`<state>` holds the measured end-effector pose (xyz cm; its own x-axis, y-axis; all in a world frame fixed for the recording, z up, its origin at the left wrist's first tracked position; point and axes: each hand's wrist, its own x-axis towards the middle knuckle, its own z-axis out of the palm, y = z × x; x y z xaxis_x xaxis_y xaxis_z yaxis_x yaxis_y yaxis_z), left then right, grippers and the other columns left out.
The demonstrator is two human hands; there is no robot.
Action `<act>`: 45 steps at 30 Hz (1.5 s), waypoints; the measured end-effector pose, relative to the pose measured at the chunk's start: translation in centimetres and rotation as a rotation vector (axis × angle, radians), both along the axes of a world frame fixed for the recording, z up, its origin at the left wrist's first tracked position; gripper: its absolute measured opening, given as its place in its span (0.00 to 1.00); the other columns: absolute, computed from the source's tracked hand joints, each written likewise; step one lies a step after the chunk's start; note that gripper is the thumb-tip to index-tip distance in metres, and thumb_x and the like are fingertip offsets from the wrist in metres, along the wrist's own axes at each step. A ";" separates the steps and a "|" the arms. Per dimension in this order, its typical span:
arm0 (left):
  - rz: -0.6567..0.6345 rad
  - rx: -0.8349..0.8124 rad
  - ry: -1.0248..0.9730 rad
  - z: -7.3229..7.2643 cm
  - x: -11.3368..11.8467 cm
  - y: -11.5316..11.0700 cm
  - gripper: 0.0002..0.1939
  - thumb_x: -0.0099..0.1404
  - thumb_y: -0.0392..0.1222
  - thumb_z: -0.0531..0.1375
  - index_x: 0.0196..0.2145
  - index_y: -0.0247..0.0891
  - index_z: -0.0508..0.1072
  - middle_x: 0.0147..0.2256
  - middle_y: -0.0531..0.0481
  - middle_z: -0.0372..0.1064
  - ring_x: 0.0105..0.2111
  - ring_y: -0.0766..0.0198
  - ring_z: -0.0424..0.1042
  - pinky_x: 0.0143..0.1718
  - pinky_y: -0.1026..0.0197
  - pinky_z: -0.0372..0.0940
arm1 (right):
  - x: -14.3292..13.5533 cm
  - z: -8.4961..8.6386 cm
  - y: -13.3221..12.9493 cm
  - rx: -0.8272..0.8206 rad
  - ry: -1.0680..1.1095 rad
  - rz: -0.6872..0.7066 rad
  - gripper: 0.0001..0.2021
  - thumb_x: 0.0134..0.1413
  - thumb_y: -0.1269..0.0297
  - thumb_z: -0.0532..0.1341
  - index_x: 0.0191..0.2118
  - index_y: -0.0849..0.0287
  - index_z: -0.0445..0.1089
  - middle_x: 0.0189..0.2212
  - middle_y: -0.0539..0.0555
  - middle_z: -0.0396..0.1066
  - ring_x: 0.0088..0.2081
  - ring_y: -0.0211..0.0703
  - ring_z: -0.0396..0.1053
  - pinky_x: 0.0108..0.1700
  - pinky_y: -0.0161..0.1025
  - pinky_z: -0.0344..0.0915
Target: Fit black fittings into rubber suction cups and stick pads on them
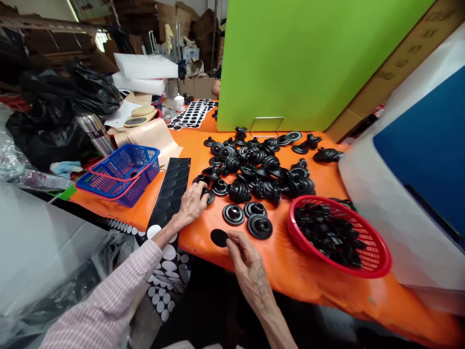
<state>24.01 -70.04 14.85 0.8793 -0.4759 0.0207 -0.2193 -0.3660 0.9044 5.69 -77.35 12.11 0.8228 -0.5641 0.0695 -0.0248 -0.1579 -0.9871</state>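
My right hand [247, 257] pinches a flat black disc [219, 237] by its edge, over the front part of the orange table. My left hand [192, 201] reaches to the left edge of the heap of black round parts [254, 165], its fingers closed around a black part [209, 196] that they partly hide. Several flanged black parts [233, 214] lie between my hands and the heap. Under my left forearm runs a black sheet of round stickers [170, 186], with white circles showing at its near end.
A red basket [381, 257] of small black pieces stands at the right, a blue basket [145, 182] at the left. A green board [283, 63] rises behind the heap. A steel flask [95, 133] and black bags [47, 116] are at the far left.
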 end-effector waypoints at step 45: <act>-0.148 -0.618 0.874 -1.1 -10.6 5.1 0.15 0.65 0.44 0.58 0.45 0.33 0.76 0.47 0.39 0.73 0.50 0.48 0.69 0.44 0.48 0.71 | 0.1 0.5 2.4 0.173 0.080 -0.245 0.13 0.51 0.53 0.61 0.29 0.58 0.69 0.38 0.55 0.66 0.39 0.43 0.67 0.36 0.39 0.70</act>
<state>13.38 -64.89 13.76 0.6404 -0.7012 -0.3132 0.5871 0.1840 0.7883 5.83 -74.91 12.62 0.6598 -0.7442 -0.1044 -0.1205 0.0323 -0.9922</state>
